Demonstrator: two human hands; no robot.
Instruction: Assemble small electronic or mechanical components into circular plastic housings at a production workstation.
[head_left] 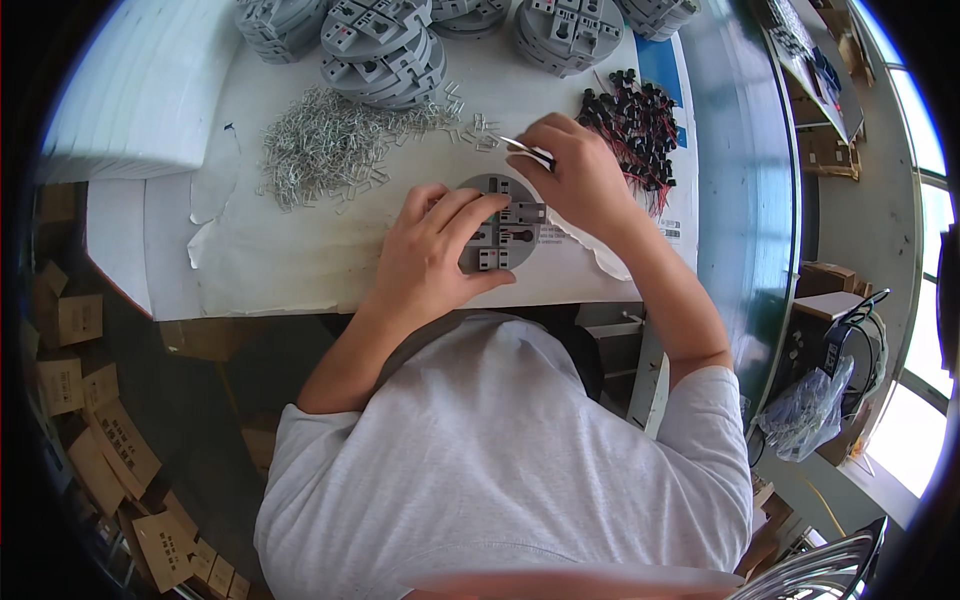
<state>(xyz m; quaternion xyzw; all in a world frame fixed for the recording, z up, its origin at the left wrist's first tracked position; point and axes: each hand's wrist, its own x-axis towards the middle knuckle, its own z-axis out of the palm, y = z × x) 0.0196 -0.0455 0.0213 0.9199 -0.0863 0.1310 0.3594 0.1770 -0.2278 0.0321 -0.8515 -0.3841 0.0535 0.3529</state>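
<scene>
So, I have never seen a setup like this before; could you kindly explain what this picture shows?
There is no robot here, just a person working with two bare hands. The single picture comes from a wide fisheye camera on the person's head, looking down, so straight edges bend near the rim.

The left hand lies over the left side of a round grey piece. The right hand holds a slim pointed tool, probably tweezers.

On the white-covered table lie a heap of small metal clips, a pile of black parts with red wires and stacks of similar grey pieces.
</scene>
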